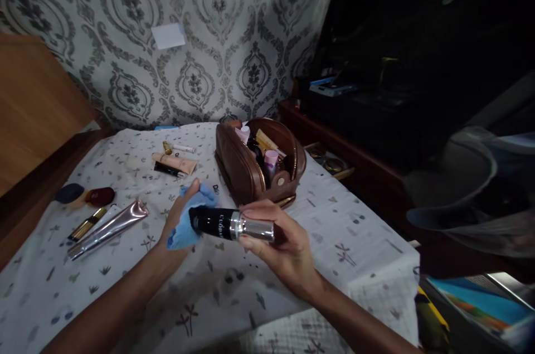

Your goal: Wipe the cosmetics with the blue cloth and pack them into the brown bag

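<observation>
A black cosmetic bottle [215,222] with a silver cap lies sideways between my hands, above the cloth-covered table. My right hand [288,245] is closed round the silver cap, thumb below and fingers on top. My left hand [178,223] holds a blue cloth [186,231] against the bottle's dark end; most of its fingers are hidden behind the cloth. Just behind the bottle stands an open brown makeup bag [238,167], unzipped and filled with several items, among them a pink-capped bottle [271,159].
A shiny pink tube [108,228], gold-and-black sticks [87,224] and a dark red rounded item [100,196] lie left. Farther back are a beige tube [178,164], a black tube [167,169] and a white stick [184,148]. A patterned wall rises behind.
</observation>
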`<state>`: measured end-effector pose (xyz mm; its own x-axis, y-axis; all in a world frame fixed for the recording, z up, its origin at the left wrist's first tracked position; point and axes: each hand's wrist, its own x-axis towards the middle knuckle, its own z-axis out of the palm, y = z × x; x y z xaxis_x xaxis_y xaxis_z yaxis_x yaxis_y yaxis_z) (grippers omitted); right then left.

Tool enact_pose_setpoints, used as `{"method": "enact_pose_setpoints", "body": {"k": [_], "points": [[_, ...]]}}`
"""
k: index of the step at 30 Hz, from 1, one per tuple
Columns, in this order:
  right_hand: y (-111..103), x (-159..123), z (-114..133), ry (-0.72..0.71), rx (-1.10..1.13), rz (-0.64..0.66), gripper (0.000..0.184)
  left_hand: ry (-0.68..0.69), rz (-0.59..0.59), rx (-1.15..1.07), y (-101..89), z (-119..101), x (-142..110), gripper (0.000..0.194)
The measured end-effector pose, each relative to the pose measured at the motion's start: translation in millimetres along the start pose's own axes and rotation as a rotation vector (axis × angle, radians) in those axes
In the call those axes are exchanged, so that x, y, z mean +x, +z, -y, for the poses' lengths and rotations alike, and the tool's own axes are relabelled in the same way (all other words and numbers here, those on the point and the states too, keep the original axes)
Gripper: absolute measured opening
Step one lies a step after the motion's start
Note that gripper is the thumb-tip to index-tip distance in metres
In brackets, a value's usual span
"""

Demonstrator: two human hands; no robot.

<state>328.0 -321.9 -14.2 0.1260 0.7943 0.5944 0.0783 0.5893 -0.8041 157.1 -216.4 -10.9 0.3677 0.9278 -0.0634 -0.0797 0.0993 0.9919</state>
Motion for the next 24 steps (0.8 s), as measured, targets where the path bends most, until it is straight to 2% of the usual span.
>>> {"method": "enact_pose_setpoints", "body": {"k": [4, 10, 12, 15, 18, 20, 24], "points": [[-22, 6, 13, 0.208, 0.110, -0.062, 0.022, 0.026, -0.040, -0.061, 27.7, -13, 1, 0.044], [-54, 26, 23, 0.246, 0.146, -0.157, 0.024, 0.183, 0.045, 0.056, 56.2, -35, 17, 0.037], [-65, 34, 27, 0.225, 0.111, -0.178, 0.025, 0.282, 0.136, 0.214, 58.2, -43, 26, 0.032], [-82, 45, 37, 0.192, 0.022, -0.221, 0.024, 0.413, 0.270, 0.585, 55.3, -54, 36, 0.031], [-95, 54, 48, 0.160, -0.081, -0.270, 0.019, 0.518, 0.295, 0.891, 50.7, -56, 40, 0.033], [-101, 60, 52, 0.135, -0.167, -0.299, 0.015, 0.635, 0.278, 0.988, 48.2, -52, 41, 0.032], [-110, 71, 51, 0.096, -0.379, -0.297, 0.014, 0.846, 0.281, 1.033, 42.1, -38, 41, 0.028]]}}
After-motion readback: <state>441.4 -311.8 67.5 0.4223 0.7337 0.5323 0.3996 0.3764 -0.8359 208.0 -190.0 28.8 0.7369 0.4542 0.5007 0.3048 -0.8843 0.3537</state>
